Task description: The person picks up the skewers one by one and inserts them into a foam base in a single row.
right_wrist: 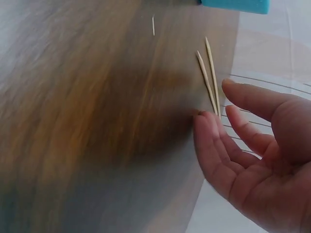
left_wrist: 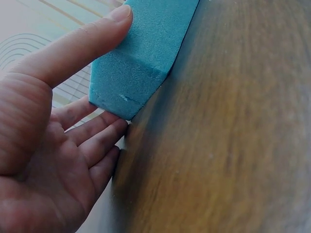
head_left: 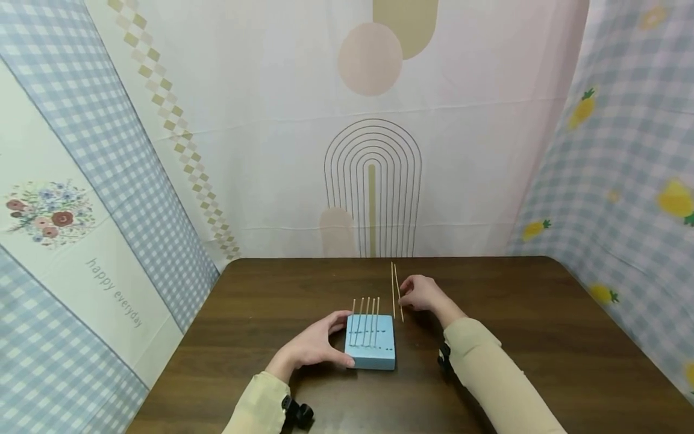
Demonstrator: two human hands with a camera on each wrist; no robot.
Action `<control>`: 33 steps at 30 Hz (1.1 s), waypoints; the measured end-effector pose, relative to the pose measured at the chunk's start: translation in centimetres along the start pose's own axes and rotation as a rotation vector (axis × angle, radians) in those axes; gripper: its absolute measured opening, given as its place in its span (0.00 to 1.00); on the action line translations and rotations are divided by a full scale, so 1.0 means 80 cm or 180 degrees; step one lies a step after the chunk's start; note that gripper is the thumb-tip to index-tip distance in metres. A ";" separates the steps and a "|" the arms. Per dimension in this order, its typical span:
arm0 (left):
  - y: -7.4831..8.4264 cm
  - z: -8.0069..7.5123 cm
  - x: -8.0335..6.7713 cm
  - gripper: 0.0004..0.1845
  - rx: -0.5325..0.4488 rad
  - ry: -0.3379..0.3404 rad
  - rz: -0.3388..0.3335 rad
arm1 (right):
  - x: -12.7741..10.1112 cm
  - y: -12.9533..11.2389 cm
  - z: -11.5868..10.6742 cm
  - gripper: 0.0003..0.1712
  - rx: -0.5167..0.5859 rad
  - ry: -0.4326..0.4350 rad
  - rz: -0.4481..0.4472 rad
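Note:
My left hand (head_left: 314, 343) grips the left side of a light blue foam block (head_left: 371, 361), thumb at the near corner and fingers round the far side. Several thin wooden skewers (head_left: 367, 322) stand upright in a row in the block, among small holes in its top. To the right of the block, two loose wooden skewers (head_left: 393, 292) lie close together on the table. My right hand (head_left: 423, 293) is at these two; in the right wrist view a gap shows between its thumb and fingers, near the ends of the skewers (right_wrist: 212, 77).
Under everything is a dark brown wooden table (head_left: 260, 301). A patterned cloth (head_left: 271, 150) hangs behind its far edge, with checked cloths at left and right. A small pale sliver (right_wrist: 153, 25) shows on the table in the right wrist view.

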State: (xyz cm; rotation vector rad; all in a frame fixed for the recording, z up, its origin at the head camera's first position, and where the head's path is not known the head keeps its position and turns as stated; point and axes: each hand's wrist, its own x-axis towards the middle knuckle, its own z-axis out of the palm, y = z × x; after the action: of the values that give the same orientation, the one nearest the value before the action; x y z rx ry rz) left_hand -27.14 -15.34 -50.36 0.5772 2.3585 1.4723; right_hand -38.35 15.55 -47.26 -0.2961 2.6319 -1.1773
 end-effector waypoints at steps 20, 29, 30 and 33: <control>0.005 0.001 0.001 0.56 0.0018 0.0048 0.0011 | 0.006 0.000 0.018 0.24 0.0258 0.0377 0.0512; 0.004 0.003 0.002 0.56 -0.0034 0.0028 0.0005 | 0.004 0.002 0.020 0.25 0.0297 0.0556 0.0644; 0.004 0.003 0.002 0.56 -0.0034 0.0030 0.0007 | 0.003 0.002 0.021 0.26 0.0289 0.0567 0.0646; 0.005 0.002 0.002 0.56 -0.0038 0.0033 0.0018 | 0.003 0.004 0.021 0.26 0.0292 0.0584 0.0664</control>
State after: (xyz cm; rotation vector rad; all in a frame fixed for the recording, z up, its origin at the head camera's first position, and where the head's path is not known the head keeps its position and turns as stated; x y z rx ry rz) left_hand -27.13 -14.96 -50.09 0.5753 2.3561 1.4943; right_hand -38.10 14.48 -48.64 0.1064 2.6701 -1.3030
